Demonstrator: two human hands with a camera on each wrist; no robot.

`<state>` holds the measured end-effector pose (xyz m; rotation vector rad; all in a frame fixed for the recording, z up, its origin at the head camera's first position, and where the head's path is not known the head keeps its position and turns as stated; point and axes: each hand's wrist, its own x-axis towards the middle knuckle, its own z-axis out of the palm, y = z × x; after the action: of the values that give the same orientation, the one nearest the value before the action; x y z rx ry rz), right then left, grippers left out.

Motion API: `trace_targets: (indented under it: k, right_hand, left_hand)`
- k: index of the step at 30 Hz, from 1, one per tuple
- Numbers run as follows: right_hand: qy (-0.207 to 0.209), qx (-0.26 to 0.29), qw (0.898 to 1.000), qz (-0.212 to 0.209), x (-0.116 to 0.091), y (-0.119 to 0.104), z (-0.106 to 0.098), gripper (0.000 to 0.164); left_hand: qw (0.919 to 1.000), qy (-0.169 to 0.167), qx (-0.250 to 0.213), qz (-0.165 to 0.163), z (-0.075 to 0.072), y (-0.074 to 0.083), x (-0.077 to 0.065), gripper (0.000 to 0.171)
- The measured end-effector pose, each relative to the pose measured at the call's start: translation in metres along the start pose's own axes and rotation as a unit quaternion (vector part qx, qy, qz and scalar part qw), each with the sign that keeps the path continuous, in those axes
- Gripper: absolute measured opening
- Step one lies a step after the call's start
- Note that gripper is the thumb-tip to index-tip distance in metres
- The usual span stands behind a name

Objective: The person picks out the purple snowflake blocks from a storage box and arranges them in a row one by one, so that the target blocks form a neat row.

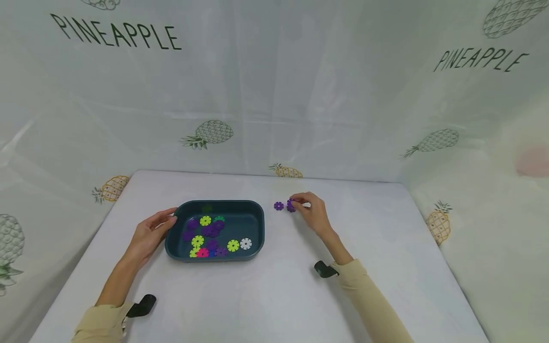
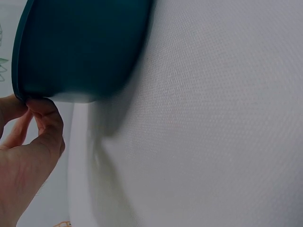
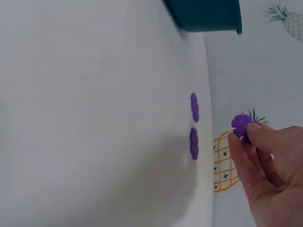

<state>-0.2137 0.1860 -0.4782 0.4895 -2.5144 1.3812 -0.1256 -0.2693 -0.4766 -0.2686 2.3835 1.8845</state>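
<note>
A white tabletop (image 1: 266, 305) with a fine woven-looking texture meets a pale, slightly glossy curtain (image 1: 300, 85) printed with pineapples (image 1: 215, 132). The left hand (image 1: 147, 236) pinches the rim of a smooth, dark teal, round-cornered tray (image 1: 245, 223) holding colourful flower-shaped discs (image 1: 233, 245), overlapping too much to count. The right hand (image 1: 314, 213) pinches a purple notched disc (image 3: 240, 124), partly finger-covered, above two flat purple discs (image 3: 195, 108) on the tabletop.

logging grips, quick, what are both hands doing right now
Left hand: closed, gripping the tray by its rim.
Right hand: closed, pinching a purple disc.
</note>
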Motion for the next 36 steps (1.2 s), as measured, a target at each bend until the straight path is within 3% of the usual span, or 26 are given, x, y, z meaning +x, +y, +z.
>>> trace_targets:
  k: [8,14,25,36]
  right_hand:
    - [0.025,0.007,0.998,0.064,-0.005,0.020,-0.004,0.015]
    - [0.021,-0.002,0.996,0.086,-0.007,0.029,-0.006,0.018]
    - [0.028,-0.016,0.995,0.089,-0.009,0.043,-0.009,0.019]
    - [-0.019,-0.059,0.995,0.080,-0.006,0.044,-0.010,0.020]
  left_hand:
    - [1.0000,0.001,0.000,-0.003,0.002,0.000,0.002,0.065]
    - [0.9999,0.002,-0.003,-0.016,0.004,-0.002,0.006,0.065]
    - [0.9999,-0.002,0.006,-0.015,0.003,0.000,0.003,0.066]
    - [1.0000,0.002,-0.001,-0.008,0.001,0.002,0.001,0.065]
